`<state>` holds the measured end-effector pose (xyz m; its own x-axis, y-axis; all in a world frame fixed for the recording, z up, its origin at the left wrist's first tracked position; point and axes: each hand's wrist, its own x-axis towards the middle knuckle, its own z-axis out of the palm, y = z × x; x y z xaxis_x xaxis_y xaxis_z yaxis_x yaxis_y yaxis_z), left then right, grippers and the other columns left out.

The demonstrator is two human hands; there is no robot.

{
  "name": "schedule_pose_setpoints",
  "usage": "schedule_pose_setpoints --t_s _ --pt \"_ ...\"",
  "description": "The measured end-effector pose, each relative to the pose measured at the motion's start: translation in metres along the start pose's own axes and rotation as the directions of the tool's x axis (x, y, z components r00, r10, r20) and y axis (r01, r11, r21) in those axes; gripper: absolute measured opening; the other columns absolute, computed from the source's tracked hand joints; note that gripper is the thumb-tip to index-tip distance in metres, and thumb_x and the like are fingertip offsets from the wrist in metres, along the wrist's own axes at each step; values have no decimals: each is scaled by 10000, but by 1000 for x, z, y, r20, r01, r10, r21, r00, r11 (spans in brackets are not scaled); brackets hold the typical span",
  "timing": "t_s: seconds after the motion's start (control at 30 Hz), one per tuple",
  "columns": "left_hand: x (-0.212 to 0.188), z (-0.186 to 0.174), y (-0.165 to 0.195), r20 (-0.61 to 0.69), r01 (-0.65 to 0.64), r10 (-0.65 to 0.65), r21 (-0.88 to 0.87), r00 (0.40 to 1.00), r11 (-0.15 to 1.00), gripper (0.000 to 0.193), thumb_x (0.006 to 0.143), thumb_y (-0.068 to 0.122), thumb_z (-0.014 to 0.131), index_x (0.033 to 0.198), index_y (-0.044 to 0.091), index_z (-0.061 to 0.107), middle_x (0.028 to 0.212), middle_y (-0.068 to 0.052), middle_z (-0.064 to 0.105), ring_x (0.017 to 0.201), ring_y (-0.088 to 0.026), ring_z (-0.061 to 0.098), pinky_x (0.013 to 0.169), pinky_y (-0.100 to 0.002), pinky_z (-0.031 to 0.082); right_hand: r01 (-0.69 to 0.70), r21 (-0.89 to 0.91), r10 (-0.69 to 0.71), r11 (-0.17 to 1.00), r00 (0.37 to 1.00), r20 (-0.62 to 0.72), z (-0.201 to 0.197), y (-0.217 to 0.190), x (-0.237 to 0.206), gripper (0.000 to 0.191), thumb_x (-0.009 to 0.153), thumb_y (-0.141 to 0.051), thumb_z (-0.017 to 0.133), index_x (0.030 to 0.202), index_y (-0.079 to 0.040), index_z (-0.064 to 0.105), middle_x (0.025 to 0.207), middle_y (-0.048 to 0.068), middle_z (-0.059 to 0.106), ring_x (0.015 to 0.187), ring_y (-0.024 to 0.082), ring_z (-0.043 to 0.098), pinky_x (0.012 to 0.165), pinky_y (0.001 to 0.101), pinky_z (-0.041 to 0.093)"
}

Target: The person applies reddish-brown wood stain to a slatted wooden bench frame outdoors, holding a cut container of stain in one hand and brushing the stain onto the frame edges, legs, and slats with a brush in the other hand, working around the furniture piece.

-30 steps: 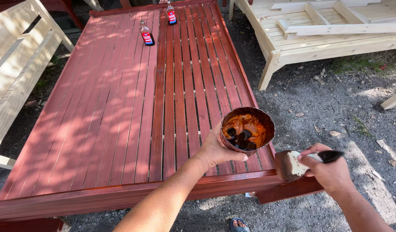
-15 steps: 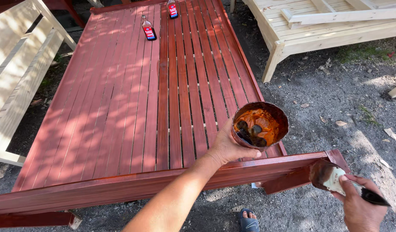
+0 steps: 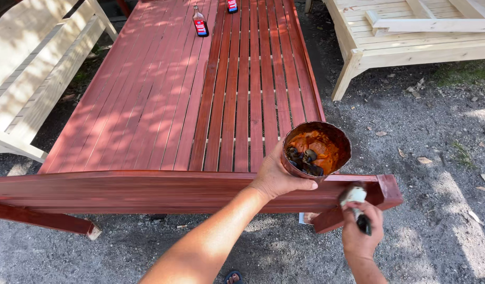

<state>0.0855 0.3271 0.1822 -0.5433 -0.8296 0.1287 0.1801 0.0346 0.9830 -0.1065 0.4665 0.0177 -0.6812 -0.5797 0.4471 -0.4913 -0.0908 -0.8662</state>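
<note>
Holding a paint cup (image 3: pixel 317 151) from below, left hand (image 3: pixel 276 176) fingers wrapped round its base, above the near rail of the red slatted bed frame (image 3: pixel 148 121). Right hand (image 3: pixel 361 236) clenched on a brush (image 3: pixel 354 197) handle, bristles above the fingers touching the rail's end. Two small bottles (image 3: pixel 200 23) far beyond the fingers.

An outdoor woodworking yard is shown. A large slatted wooden frame (image 3: pixel 200 105), stained red-brown, is set on gravelly ground (image 3: pixel 426 158) in dappled sunlight. Unfinished pale wooden furniture (image 3: pixel 405 37) is seen beside it on both sides, and two small bottles (image 3: pixel 200 22) are stood on the stained slats.
</note>
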Motion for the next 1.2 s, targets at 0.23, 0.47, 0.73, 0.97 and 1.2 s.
schedule_pose_setpoints --t_s 0.23,0.47,0.73,0.97,1.2 --pt "-7 52 -8 -23 -128 128 -22 992 991 1051 542 30 943 1474 67 460 1376 -72 632 1310 -216 611 1128 -408 536 -43 -4 44 999 998 50 -45 5 19 211 847 46 764 974 -92 669 1147 63 662 1064 205 652 971 313 513" --pt "-22 70 -17 -69 -41 44 49 997 998 1074 524 51 953 1472 73 450 1373 -74 634 1288 -204 631 1090 -385 576 -53 128 14 990 957 291 -23 -4 10 204 776 17 787 895 -113 684 1082 45 682 998 192 674 910 320 521" --pt "-37 65 -7 -106 -51 57 59 993 997 1095 513 55 950 1480 88 437 1384 -59 627 1303 -204 623 1103 -383 566 -68 -66 75 995 992 100 -27 2 22 158 838 -15 828 901 -107 716 1102 92 635 1013 236 632 940 360 498" --pt "-43 58 -1 -151 38 -6 209 988 977 1142 477 106 957 1489 117 427 1356 -45 636 1291 -196 626 1125 -375 538 -84 -8 84 996 971 224 -22 1 11 149 801 -75 824 875 -135 709 1144 49 653 1048 227 641 953 348 507" --pt "-44 50 -5 -207 109 -62 222 976 969 1097 486 109 961 1458 106 453 1353 -43 643 1283 -189 638 1085 -374 519 -177 76 162 981 972 169 -8 1 13 176 833 -59 833 917 -142 702 1114 56 642 1032 209 645 966 329 496"
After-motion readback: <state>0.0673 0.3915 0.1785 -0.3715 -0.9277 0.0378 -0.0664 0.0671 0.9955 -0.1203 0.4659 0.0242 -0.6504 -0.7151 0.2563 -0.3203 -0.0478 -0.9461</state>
